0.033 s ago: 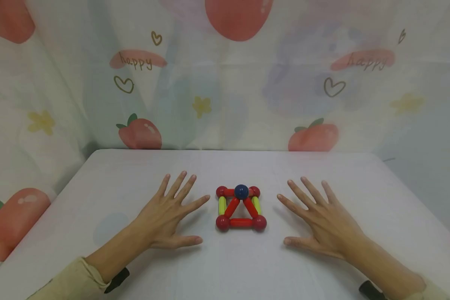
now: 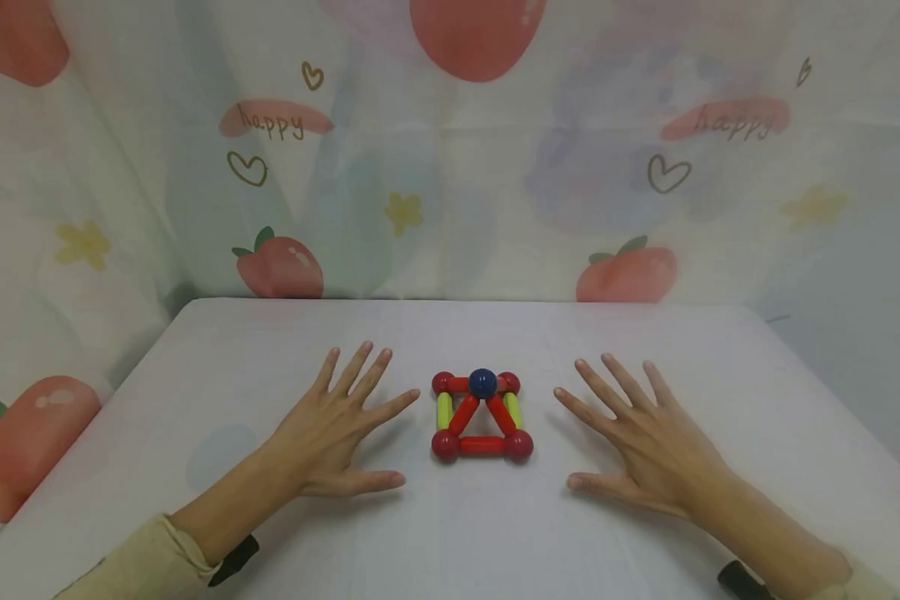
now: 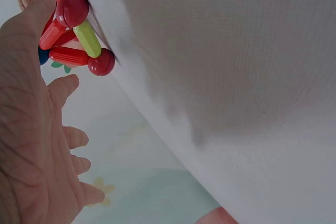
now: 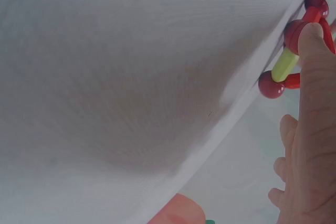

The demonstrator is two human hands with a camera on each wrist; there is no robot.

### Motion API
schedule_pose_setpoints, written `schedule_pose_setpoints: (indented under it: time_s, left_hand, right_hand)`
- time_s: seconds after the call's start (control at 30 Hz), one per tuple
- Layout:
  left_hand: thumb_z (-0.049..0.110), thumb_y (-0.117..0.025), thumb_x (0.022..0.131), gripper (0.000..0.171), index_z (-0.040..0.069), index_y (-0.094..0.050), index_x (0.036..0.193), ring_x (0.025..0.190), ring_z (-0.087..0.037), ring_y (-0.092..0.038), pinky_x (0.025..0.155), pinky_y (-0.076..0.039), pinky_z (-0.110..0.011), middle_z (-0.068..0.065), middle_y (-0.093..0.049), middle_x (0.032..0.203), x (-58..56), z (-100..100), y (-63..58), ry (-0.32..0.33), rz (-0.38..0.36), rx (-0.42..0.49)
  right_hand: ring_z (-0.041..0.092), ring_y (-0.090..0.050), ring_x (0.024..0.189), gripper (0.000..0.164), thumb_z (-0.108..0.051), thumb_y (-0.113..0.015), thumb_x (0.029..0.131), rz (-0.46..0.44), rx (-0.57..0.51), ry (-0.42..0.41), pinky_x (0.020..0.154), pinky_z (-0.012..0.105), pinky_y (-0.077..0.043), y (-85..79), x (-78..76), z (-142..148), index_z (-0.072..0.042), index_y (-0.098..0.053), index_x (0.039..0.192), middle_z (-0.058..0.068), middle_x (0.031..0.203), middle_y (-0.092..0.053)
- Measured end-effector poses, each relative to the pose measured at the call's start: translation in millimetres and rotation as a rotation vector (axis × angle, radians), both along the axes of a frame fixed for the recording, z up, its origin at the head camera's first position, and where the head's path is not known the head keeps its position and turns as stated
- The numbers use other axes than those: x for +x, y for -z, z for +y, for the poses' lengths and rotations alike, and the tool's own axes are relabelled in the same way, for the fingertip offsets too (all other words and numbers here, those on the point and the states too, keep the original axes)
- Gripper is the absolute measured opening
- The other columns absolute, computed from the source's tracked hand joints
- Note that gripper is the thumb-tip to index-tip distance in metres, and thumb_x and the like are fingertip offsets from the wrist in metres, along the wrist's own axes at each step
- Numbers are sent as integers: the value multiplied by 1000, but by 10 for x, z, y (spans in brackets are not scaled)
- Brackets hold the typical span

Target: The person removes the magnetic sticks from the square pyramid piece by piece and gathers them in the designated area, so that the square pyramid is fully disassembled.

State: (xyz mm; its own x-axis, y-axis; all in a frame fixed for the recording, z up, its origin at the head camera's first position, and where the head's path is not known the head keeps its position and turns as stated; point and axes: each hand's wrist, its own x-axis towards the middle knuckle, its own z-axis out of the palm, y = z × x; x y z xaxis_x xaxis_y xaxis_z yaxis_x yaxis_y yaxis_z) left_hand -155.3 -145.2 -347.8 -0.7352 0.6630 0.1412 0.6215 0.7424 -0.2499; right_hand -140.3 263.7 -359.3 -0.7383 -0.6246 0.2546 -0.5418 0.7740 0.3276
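Between the two hands stands a small pyramid of magnetic rods and balls (image 2: 482, 446) on the white table. Red balls mark its base corners, joined by red rods and yellow-green rods (image 2: 445, 412). Sloping red rods meet at a dark blue ball (image 2: 483, 383) on top. To its left, the left hand (image 2: 337, 433) is spread, palm down, fingers straight and apart from the pyramid. The right hand (image 2: 648, 446) mirrors it on the other side, fingers fanned out and holding nothing. In the left wrist view, a red ball (image 3: 72, 10) shows beyond the thumb.
A white cloth covers the table (image 2: 480, 533). Behind it and along the left hangs a pale curtain (image 2: 465, 167) printed with fruit, hearts and flowers. Dark bands (image 2: 234, 560) sit at both wrists, next to beige sleeves.
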Motion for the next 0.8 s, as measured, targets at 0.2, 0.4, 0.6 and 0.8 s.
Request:
schedule_pose_setpoints:
  time_s: [0.2,0.4,0.6,0.8]
  left_hand:
    - [88,-43,83,93,36,-32,160,156,-44,-6,119,-5,-71,-18,-16,169,6,13,18,-5,-15,14]
    - [88,-41,84,93,38,-30,161,156,-43,-6,120,-6,-70,-17,-14,170,39,30,8,-16,-58,29]
    - [77,-53,88,91,32,-26,163,149,-38,-35,115,-35,-61,-17,-26,167,109,150,-65,-71,-239,220]
    - [52,-70,92,80,18,-38,157,118,-30,-67,88,-59,-48,-14,-62,140,119,378,-113,-75,-330,412]
  right_hand:
    - [41,-18,153,101,-89,-48,80,3,-9,-3,120,70,-4,0,9,-12,-29,-35,159,13,168,-25]
    - [41,-19,153,100,-88,-49,81,-6,-21,-2,120,69,-6,-4,23,-22,-28,-35,159,14,166,-28]
    - [40,-35,146,92,-75,-59,87,-97,-100,39,116,65,-28,-81,44,-115,-22,-38,159,17,159,-40]
    - [35,-54,130,70,-40,-79,88,-210,-359,7,97,57,-53,-187,47,-357,-15,-52,148,14,144,-56]
